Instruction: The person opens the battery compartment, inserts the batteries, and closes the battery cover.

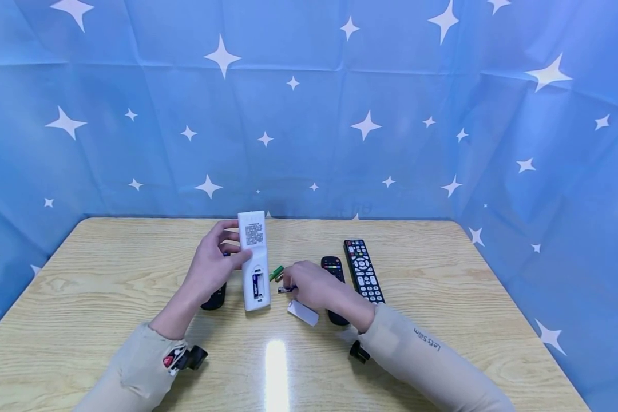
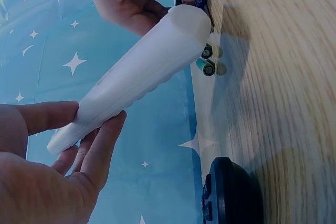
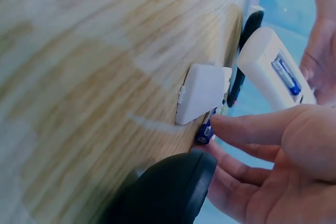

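My left hand grips a white remote control above the table, thumb on its back and fingers behind it. The remote's back faces me, and one blue battery shows in its uncovered compartment. To the right, my right hand pinches another blue battery between thumb and fingers, low at the tabletop. Green batteries lie just beyond it, partly hidden by the fingers in the head view. A white battery cover rests on the table below the right hand.
A short black remote lies partly under the right forearm, with a longer black remote to its right. Another black remote sits behind the left wrist. A blue star-patterned curtain stands along the back of the wooden table.
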Available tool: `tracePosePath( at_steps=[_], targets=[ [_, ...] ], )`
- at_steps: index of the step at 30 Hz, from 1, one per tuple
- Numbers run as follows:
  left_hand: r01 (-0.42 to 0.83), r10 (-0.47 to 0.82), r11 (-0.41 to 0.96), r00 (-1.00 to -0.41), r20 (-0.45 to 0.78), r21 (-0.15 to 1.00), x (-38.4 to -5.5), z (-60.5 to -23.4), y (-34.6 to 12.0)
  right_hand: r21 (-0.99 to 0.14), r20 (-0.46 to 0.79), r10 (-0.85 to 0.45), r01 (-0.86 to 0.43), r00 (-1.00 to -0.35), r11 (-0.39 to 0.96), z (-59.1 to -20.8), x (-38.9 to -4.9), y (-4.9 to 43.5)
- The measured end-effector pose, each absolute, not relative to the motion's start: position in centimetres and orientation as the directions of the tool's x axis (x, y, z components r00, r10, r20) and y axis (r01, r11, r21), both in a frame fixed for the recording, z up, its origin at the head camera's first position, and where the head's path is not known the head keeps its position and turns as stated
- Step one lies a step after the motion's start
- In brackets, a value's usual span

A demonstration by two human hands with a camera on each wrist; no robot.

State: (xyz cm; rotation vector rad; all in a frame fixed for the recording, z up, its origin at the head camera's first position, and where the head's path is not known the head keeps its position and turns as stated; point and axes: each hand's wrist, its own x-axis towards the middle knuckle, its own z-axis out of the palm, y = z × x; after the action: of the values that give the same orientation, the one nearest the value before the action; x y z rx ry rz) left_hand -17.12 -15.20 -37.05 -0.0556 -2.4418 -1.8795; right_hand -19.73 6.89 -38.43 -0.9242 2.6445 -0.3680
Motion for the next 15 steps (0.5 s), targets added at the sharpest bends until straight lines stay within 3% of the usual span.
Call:
tracePosePath(
  at_steps=[15],
  targets=[
    [0.066, -0.005, 0.257, -0.998, 0.07, 0.964, -17.22, -37.15, -15.12, -0.371, -0.191, -0.623, -0.532, -0.759, 0.761, -38.04, -19.59, 7.56]
  ],
)
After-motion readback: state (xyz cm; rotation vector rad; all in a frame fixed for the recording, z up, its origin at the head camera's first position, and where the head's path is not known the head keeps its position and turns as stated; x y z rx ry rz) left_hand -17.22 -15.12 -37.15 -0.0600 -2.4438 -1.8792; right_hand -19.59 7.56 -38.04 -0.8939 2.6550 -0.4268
